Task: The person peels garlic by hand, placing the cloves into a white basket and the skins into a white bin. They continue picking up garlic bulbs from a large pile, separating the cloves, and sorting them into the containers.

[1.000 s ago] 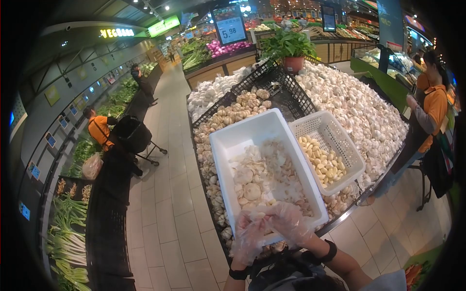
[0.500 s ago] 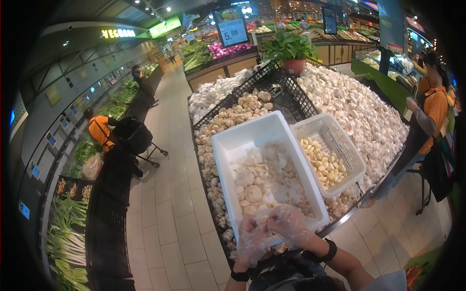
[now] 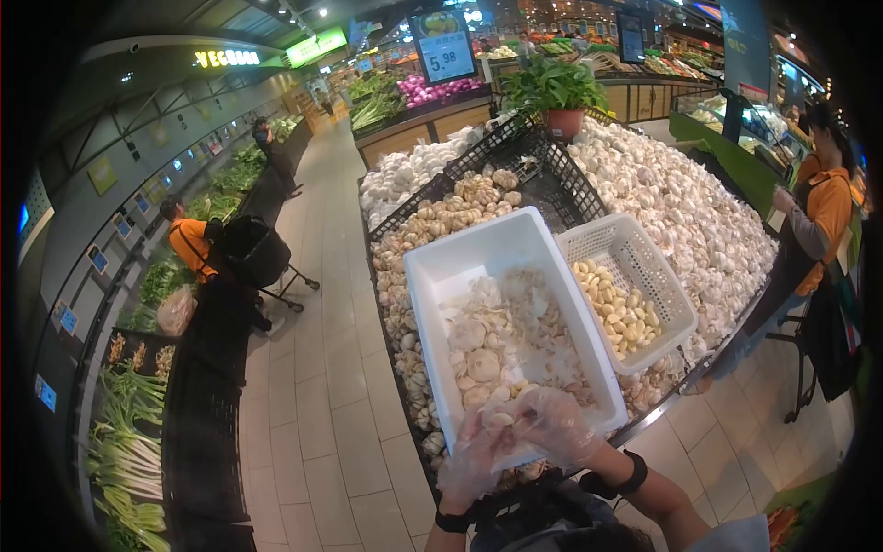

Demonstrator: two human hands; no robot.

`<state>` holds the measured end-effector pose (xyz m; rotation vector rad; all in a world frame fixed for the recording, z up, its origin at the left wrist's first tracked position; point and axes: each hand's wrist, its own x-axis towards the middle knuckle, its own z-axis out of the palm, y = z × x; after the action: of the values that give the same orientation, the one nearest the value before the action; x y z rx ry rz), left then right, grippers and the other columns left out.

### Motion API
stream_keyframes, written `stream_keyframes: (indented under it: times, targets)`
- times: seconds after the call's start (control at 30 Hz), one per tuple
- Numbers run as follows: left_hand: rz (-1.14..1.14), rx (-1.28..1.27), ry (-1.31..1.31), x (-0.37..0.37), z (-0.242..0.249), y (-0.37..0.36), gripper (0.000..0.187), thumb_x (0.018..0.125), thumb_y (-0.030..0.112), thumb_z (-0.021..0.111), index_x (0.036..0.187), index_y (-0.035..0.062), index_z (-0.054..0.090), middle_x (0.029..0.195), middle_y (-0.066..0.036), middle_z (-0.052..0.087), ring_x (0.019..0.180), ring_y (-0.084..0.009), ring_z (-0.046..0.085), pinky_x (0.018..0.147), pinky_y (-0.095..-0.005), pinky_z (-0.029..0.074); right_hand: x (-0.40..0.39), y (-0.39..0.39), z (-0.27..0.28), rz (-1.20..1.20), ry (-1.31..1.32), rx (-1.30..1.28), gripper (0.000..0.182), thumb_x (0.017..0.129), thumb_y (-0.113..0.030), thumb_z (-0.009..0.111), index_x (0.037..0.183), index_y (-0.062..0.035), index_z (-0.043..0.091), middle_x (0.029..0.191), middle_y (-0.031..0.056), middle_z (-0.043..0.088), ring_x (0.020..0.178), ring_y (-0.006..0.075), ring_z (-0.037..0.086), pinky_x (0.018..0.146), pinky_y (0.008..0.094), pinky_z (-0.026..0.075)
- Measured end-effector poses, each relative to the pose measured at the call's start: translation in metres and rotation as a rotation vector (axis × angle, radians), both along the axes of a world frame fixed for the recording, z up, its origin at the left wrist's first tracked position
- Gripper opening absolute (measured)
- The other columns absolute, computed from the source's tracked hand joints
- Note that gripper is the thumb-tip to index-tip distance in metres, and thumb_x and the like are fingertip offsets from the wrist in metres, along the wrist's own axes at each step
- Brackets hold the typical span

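Observation:
Over the near end of a white foam box (image 3: 425, 322), my two hands meet, both in clear plastic gloves. My left hand (image 3: 476, 440) is closed, pinching a pale garlic clove (image 3: 502, 419) at its fingertips. My right hand (image 3: 556, 425) is closed too, its fingertips pinched against the same clove from the right. Inside the box lie garlic bulbs (image 3: 482, 365) and loose papery skins (image 3: 524, 299). Just right of it, a white perforated basket (image 3: 655, 267) holds peeled garlic cloves (image 3: 618, 304).
Heaped garlic (image 3: 667, 189) surrounds the box and basket on the stand. Behind are a black crate (image 3: 566, 175) and a potted plant (image 3: 563, 120). One person in orange (image 3: 828, 216) stands at right; another (image 3: 190, 241) is by a black cart (image 3: 253, 253) across the aisle.
The pale clove shows more clearly between my fingertips now, and my hands have shifted only slightly. The view has moved a little.

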<state>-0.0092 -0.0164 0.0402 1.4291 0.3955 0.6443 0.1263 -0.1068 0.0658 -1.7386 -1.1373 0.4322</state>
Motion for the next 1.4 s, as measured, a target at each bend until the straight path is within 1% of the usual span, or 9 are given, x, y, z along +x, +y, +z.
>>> stream_keyframes:
  times: [0.1, 0.17, 0.27, 0.73, 1.0, 1.07, 1.13, 1.17, 1.4]
  targets:
    - [-0.049, 0.03, 0.037, -0.003, 0.0, 0.002, 0.02, 0.096, 0.007, 0.048, 0.114, 0.0014, 0.051, 0.085, -0.007, 0.05, 0.076, -0.015, 0.052, 0.064, -0.0268, 0.045, 0.0, 0.002, 0.001, -0.009, -0.018, -0.006, 0.014, 0.074, -0.018, 0.066, 0.08, -0.0055, 0.065, 0.074, 0.0144, 0.06, 0.073, 0.0313, 0.061, 0.066, 0.0401, 0.048]
    - [-0.065, -0.711, -0.163, -0.003, 0.007, -0.001, 0.024, 0.094, 0.024, 0.057, 0.111, 0.007, 0.051, 0.081, -0.001, 0.052, 0.065, -0.0088, 0.045, 0.059, -0.0232, 0.04, 0.002, 0.002, 0.004, -0.028, -0.066, -0.018, 0.014, 0.074, -0.018, 0.066, 0.08, -0.0061, 0.066, 0.074, 0.0136, 0.06, 0.073, 0.0309, 0.061, 0.066, 0.04, 0.049]
    - [-0.243, -0.622, -0.373, 0.003, -0.002, 0.007, 0.027, 0.094, 0.026, 0.056, 0.112, 0.0064, 0.052, 0.076, -0.001, 0.049, 0.063, -0.0106, 0.042, 0.058, -0.0243, 0.036, 0.013, 0.001, 0.005, -0.068, -0.098, -0.006, 0.014, 0.075, -0.017, 0.065, 0.085, -0.0076, 0.067, 0.074, 0.0121, 0.061, 0.073, 0.0304, 0.062, 0.067, 0.0403, 0.05]
    - [-0.081, -0.652, -0.265, 0.006, -0.002, 0.007, 0.021, 0.097, 0.018, 0.051, 0.114, 0.0057, 0.051, 0.077, -0.003, 0.049, 0.062, -0.0101, 0.04, 0.059, -0.0227, 0.035, 0.026, -0.012, -0.017, -0.173, -0.794, -0.121, 0.025, 0.079, -0.011, 0.065, 0.104, -0.0127, 0.067, 0.088, 0.0097, 0.064, 0.081, 0.0272, 0.063, 0.069, 0.0359, 0.052]
    - [-0.014, -0.425, -0.085, 0.013, -0.009, 0.003, 0.015, 0.094, 0.007, 0.055, 0.109, 0.0049, 0.057, 0.091, -0.002, 0.058, 0.081, -0.0105, 0.054, 0.069, -0.0247, 0.045, 0.014, 0.001, 0.009, 0.149, -0.03, -0.034, 0.025, 0.083, -0.015, 0.06, 0.107, -0.0075, 0.067, 0.089, 0.0176, 0.066, 0.079, 0.0304, 0.063, 0.071, 0.0389, 0.05]
    - [0.083, 0.032, 0.087, 0.005, -0.009, 0.006, 0.018, 0.099, 0.017, 0.049, 0.108, 0.0017, 0.055, 0.084, -0.003, 0.055, 0.077, -0.0096, 0.052, 0.073, -0.0234, 0.046, 0.011, 0.0, 0.008, 0.136, -0.005, -0.001, 0.025, 0.083, -0.014, 0.062, 0.106, -0.0069, 0.067, 0.091, 0.0166, 0.067, 0.079, 0.0299, 0.064, 0.071, 0.0379, 0.051]
    - [0.082, -0.293, -0.077, 0.003, -0.003, 0.006, 0.019, 0.099, 0.017, 0.049, 0.108, 0.002, 0.055, 0.084, -0.003, 0.055, 0.079, -0.0097, 0.053, 0.075, -0.0238, 0.046, 0.003, -0.004, 0.009, -0.019, 0.287, 0.041, 0.024, 0.079, -0.013, 0.068, 0.102, -0.0056, 0.068, 0.09, 0.0159, 0.067, 0.078, 0.0288, 0.064, 0.071, 0.0366, 0.051]
    - [0.076, -0.618, -0.242, 0.002, -0.001, 0.006, 0.019, 0.099, 0.018, 0.049, 0.108, 0.0022, 0.055, 0.083, -0.003, 0.054, 0.081, -0.0098, 0.053, 0.077, -0.0243, 0.047, 0.003, -0.004, 0.01, -0.018, 0.286, 0.041, 0.024, 0.079, -0.013, 0.068, 0.102, -0.0056, 0.068, 0.09, 0.0159, 0.067, 0.078, 0.0288, 0.064, 0.071, 0.0366, 0.051]
    - [-0.053, -0.444, -0.172, 0.006, 0.002, -0.001, 0.022, 0.098, 0.019, 0.052, 0.112, 0.0023, 0.053, 0.093, -0.007, 0.06, 0.086, -0.0123, 0.057, 0.079, -0.0283, 0.048, 0.003, -0.004, 0.005, -0.099, -0.024, 0.025, 0.016, 0.075, -0.005, 0.068, 0.091, -0.0062, 0.07, 0.09, 0.0109, 0.068, 0.082, 0.029, 0.064, 0.072, 0.0356, 0.052]
